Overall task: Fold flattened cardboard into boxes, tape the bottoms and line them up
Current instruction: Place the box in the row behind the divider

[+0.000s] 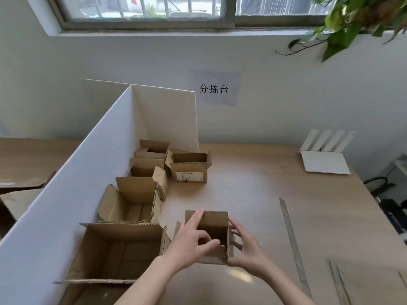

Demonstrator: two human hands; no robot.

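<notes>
While both hands hold the small box (209, 236) just above the table (253, 190), its unpressed flaps could spring back if the grip loosens. The left hand (189, 245) grips the near wall, thumb curled inside and forefinger stretched along the rim. The right hand (244, 247) cups the outer right side, fingers curled. Left of the hands and beyond stand the finished boxes (141, 194) in a row beside the white divider (88, 150)

Small brown cardboard box (211, 227) upright, top flaps open; open boxes (141, 194) lined along white divider.
</notes>
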